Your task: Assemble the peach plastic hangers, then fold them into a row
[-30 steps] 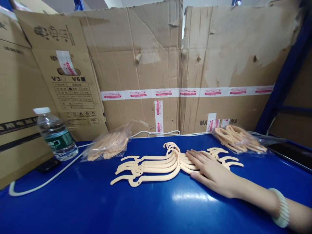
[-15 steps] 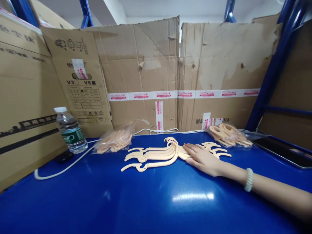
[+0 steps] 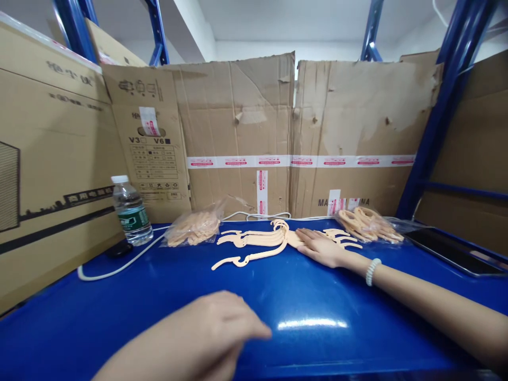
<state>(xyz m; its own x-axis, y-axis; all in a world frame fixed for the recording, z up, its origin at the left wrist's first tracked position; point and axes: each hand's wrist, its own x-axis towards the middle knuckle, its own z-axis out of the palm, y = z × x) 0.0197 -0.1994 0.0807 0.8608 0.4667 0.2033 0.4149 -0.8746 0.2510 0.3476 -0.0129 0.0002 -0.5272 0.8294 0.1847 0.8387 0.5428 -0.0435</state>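
Observation:
Several peach plastic clothes hangers (image 3: pixel 262 239) lie overlapping on the blue table, their hooks bunched near the middle. My right hand (image 3: pixel 319 247) rests flat on their right arms, fingers stretched out, covering part of them. In the foreground is my left hand (image 3: pixel 214 323), apart from the hangers and smeared by motion. One of its digits points right; the other fingers are mostly hidden, and nothing shows in its grasp. The nearest hanger has its left arm spread a little away from the others.
Clear bags of peach hangers lie behind on the left (image 3: pixel 194 227) and right (image 3: pixel 369 225). A water bottle (image 3: pixel 133 214), a small black object (image 3: pixel 119 248) and a white cable (image 3: pixel 115 275) are at left. A black phone-like slab (image 3: pixel 452 251) lies right. Cardboard (image 3: pixel 238 132) walls the back.
My left hand has come into view at the bottom. The right hand stays flat on the hangers. The camera view has shifted, and the nearest hanger's left arm looks further from the others.

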